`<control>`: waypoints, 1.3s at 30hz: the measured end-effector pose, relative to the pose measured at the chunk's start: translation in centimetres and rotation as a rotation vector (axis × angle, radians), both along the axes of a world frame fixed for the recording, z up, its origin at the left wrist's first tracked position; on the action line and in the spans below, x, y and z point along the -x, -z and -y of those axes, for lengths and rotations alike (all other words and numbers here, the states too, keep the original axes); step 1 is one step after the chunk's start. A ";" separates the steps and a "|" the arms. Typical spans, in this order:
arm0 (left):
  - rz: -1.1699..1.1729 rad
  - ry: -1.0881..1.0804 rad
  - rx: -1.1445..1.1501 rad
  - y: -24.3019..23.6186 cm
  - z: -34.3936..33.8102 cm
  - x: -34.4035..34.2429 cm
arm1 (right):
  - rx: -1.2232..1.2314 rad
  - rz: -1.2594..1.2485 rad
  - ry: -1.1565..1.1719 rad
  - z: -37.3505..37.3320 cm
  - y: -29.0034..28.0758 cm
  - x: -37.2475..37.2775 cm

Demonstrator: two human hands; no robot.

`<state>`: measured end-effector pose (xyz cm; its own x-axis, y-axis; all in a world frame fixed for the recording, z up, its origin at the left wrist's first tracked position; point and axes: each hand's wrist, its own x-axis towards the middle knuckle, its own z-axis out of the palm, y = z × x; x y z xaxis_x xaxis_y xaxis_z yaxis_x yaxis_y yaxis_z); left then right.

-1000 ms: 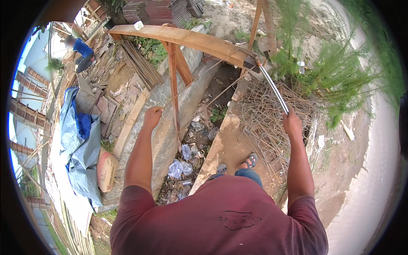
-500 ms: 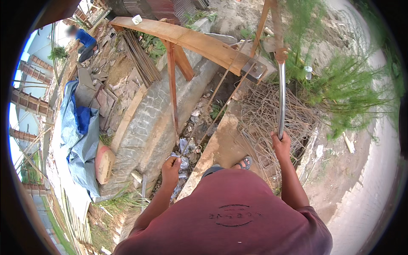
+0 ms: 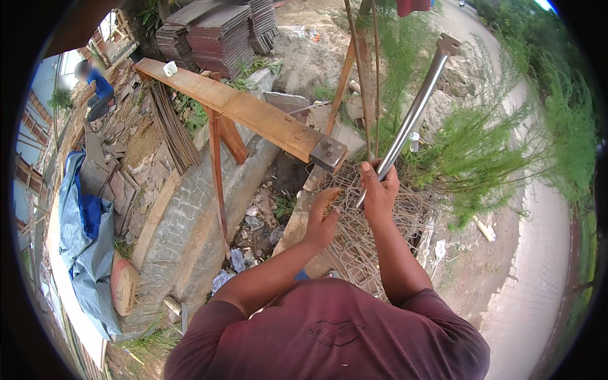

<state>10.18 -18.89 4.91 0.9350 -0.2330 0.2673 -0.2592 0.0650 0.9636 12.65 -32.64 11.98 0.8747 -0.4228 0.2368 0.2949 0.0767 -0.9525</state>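
Observation:
My right hand [image 3: 380, 193] grips a shiny steel bar tool [image 3: 408, 120], raised diagonally, with a notched head at its top. Thin upright metal rods [image 3: 376, 82] rise from the same hand. My left hand [image 3: 322, 218] is just left of it, fingers loosely curved and apart, holding nothing visible. Beyond both hands, a wooden beam [image 3: 234, 104] on posts ends in a dark metal plate [image 3: 327, 155] with small pins. Bent rebar pieces [image 3: 396, 237] lie heaped below my hands.
A trash-strewn ditch [image 3: 253, 221] and concrete edge [image 3: 171, 253] are at left, with a blue tarp [image 3: 85, 266] and long rods [image 3: 174, 126]. A person in blue [image 3: 96, 88] crouches farther back. Stacked sheets [image 3: 215, 44] stand behind. Feathery branches [image 3: 475, 158] and a paved path [image 3: 525, 266] are at right.
The rods that my left hand held low across the ditch now stand upright at my right hand. My left hand has let go and moved right; the tool has tilted rightward.

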 end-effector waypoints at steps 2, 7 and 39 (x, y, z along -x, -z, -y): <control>0.348 -0.097 -0.138 -1.3 -0.8 -4.3 | 0.105 0.038 0.143 4.7 1.6 0.9; 0.747 -0.378 -0.206 -11.8 -1.3 -20.0 | 0.126 -0.100 0.246 12.1 2.5 4.3; 1.240 -0.039 -0.486 -22.5 -14.4 -17.8 | 0.170 -0.262 0.062 4.7 13.0 -12.7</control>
